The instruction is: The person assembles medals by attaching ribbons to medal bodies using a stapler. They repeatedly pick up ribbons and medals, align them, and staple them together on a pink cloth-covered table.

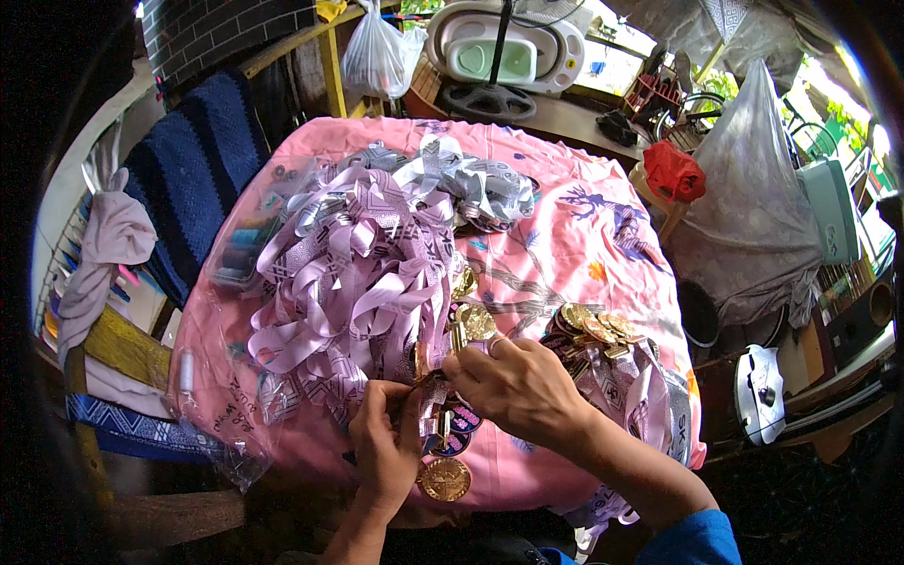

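A gold medal (444, 478) on its lilac ribbon is held at the near edge of the pink cloth (574, 245), pinched between the left hand (384, 443) and right hand (513, 381), which are closed together on the ribbon. A ribbon heap (363, 264) is piled mid-cloth, and more medals (593, 330) are stacked at the cloth's right.

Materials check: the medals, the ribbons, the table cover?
Medals: likely cast metal with a gold-tone finish, since they glint and show raised relief; plated plastic can't be ruled out. Ribbons: woven or satin fabric, lilac with dark print, soft loops and a light sheen. Table cover: thin pink printed cloth, draping and creasing.
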{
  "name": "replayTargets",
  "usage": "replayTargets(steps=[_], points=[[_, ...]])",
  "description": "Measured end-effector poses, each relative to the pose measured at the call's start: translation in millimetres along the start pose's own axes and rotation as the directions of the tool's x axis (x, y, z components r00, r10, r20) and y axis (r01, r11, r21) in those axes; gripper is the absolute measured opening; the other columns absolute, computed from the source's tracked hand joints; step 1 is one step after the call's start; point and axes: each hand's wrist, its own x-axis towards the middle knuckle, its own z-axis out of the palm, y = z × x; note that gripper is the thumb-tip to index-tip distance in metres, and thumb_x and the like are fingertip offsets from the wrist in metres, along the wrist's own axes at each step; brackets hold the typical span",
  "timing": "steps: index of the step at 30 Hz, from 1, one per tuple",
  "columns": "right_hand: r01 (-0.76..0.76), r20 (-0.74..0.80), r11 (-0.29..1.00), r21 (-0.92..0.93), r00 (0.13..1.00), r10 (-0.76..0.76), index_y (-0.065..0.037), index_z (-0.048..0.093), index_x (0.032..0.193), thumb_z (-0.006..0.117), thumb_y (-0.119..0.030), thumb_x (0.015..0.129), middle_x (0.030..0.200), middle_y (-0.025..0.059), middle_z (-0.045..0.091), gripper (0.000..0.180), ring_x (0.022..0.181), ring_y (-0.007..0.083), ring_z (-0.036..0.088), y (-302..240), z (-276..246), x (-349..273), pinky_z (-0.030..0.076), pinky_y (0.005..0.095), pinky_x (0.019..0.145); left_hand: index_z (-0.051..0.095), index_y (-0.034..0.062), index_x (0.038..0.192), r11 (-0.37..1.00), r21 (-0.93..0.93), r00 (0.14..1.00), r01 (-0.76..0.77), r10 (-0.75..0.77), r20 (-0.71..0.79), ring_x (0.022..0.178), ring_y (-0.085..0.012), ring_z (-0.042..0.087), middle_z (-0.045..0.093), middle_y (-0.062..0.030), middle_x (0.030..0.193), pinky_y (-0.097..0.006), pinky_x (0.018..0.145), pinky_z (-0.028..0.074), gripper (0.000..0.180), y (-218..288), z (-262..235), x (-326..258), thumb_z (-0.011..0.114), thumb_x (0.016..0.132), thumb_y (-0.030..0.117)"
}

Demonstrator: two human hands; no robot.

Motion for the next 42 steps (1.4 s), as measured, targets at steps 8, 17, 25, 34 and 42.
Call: replayTargets(steps=[8,17,25,34,42], points=[[-0.118,-0.036,0.993,-0.023,0.992,0.117,-0.016,0.068,0.102,0.066,-0.02,0.079,0.098,-0.0005,0.06,0.023,0.065,0.014,0.056,9.0,-11.0,-4.3,0.049,0.0283,0.055,0.055,-0.0002,0.09,0.993,0.102,0.996,0.068,-0.073,0.05,0.072,-0.0237,0.06,0.059,-0.0094,0.075,-0.037,0.069,0.048,0.015,12.8,-8.3,1.6,0.067,0.087,0.007],[-0.584,0.429,0.1,0.806,0.692,0.581,-0.007,0.06,0.125,0.073,-0.045,0.084,0.098,0.0221,0.069,0.057,0.088,0.0236,0.068,-15.9,24.0,-23.6,0.051,0.033,0.077,0.07,0.0095,0.091,0.783,0.528,0.941,-0.328,0.221,0.257,0.101,-0.022,0.056,0.063,-0.0007,0.102,-0.043,0.09,0.031,0.017,37.7,-0.5,37.5,0.067,0.075,0.006],[-0.775,0.504,0.248,0.581,0.582,0.638,0.0,0.064,0.113,0.071,-0.031,0.088,0.07,0.0063,0.063,0.041,0.063,0.012,0.056,-12.7,-17.2,-26.2,0.046,0.0304,0.06,0.071,0.01,0.105,0.747,0.457,0.83,-0.483,0.225,0.511,0.112,-0.0208,0.05,0.056,-0.002,0.12,-0.044,0.091,0.028,0.024,22.9,-8.6,44.9,0.066,0.083,0.015],[-0.681,0.475,0.602,0.417,0.728,0.495,-0.002,0.068,0.074,0.059,-0.041,0.093,0.057,0.0187,0.056,0.045,0.058,0.0386,0.058,19.6,-9.5,2.6,0.044,0.0452,0.057,0.062,0.01,0.121,0.812,0.387,0.817,-0.438,0.18,0.548,0.111,-0.0202,0.052,0.056,-0.002,0.121,-0.045,0.093,0.028,0.034,17.4,-19.7,30.1,0.062,0.088,0.02],[-0.697,0.545,0.634,0.336,0.693,0.473,-0.003,0.071,0.077,0.06,-0.045,0.09,0.062,0.0176,0.062,0.045,0.06,0.0356,0.062,24.6,4.2,11.7,0.047,0.0425,0.058,0.059,0.0129,0.127,0.82,0.43,0.84,-0.378,0.109,0.531,0.116,-0.0227,0.052,0.056,-0.005,0.123,-0.048,0.096,0.027,0.046,21.2,-18.9,22.9,0.057,0.082,0.004]])
